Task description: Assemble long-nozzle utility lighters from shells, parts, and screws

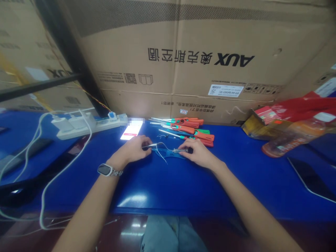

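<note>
Just in front of a pile of orange lighters (pixel 193 128) on a blue desk (pixel 162 189), the left hand (pixel 134 149) and right hand (pixel 198 152) each pinch, fingers closed, one end of a thin metal tube (pixel 163 148) trailing white wire.

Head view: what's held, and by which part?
A thin metal rod, pinched at both ends: left hand on its left end, right hand on its right end.

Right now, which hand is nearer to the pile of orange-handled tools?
Right. The right hand, pinching the wired blue part, sits just in front of the orange-handled tools; the left hand holds the part's other end, farther left.
</note>
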The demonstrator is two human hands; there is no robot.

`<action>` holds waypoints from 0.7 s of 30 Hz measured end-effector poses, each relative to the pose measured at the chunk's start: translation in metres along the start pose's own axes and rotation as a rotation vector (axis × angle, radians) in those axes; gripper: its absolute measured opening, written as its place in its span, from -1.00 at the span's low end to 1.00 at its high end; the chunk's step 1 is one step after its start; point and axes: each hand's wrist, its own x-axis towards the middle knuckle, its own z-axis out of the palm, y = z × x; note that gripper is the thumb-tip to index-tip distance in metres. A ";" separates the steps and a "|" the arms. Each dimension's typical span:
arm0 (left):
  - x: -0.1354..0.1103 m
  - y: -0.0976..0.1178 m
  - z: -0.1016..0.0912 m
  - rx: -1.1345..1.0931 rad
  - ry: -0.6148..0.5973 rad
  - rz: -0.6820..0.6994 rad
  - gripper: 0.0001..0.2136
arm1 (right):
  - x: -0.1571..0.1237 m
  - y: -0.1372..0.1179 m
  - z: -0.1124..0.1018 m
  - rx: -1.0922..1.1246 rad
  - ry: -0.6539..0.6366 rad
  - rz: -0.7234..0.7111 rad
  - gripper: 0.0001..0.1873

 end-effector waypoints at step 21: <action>0.004 -0.007 0.010 -0.228 -0.006 0.093 -0.81 | 0.000 0.000 -0.001 -0.102 -0.020 -0.016 -0.93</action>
